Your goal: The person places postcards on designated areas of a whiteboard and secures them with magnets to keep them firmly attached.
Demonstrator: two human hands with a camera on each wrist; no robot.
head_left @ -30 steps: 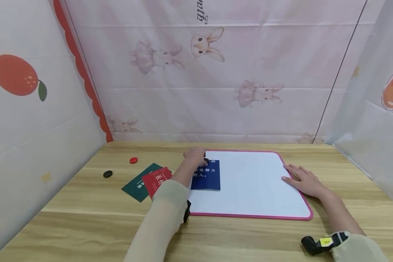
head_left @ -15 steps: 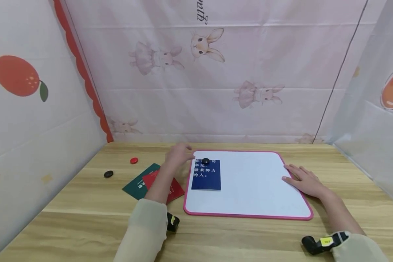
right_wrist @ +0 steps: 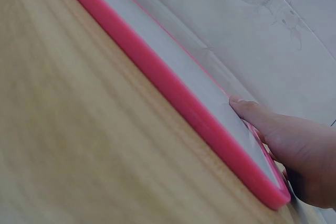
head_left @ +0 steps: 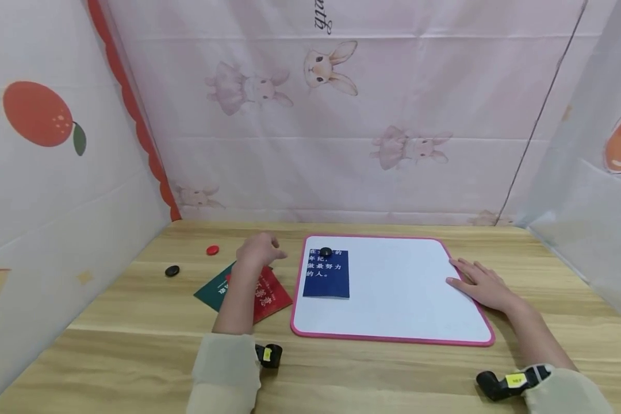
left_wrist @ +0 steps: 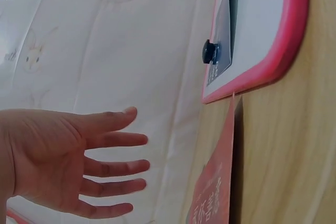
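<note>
A whiteboard point(head_left: 403, 287) with a pink frame lies flat on the wooden table. On its left part is a dark blue card point(head_left: 326, 284) with white writing, and a round black magnet point(head_left: 326, 252) sits on the card's top edge. My left hand point(head_left: 259, 250) hovers above a red card point(head_left: 270, 296) that overlaps a green card point(head_left: 217, 290). In the left wrist view the left hand point(left_wrist: 68, 166) holds nothing, its fingers spread and fairly straight. My right hand point(head_left: 481, 284) rests on the whiteboard's right edge; in the right wrist view the thumb point(right_wrist: 247, 106) lies over the frame.
A red magnet point(head_left: 213, 250) and another black magnet point(head_left: 172, 271) lie on the table's left side. Behind the table hangs a pink cloth point(head_left: 393, 86) printed with rabbits. Pale printed cloth also borders the left and right sides.
My left hand has let go of the black magnet on the blue card and moved left, off the whiteboard, to above the red and green cards. The right hand stays put.
</note>
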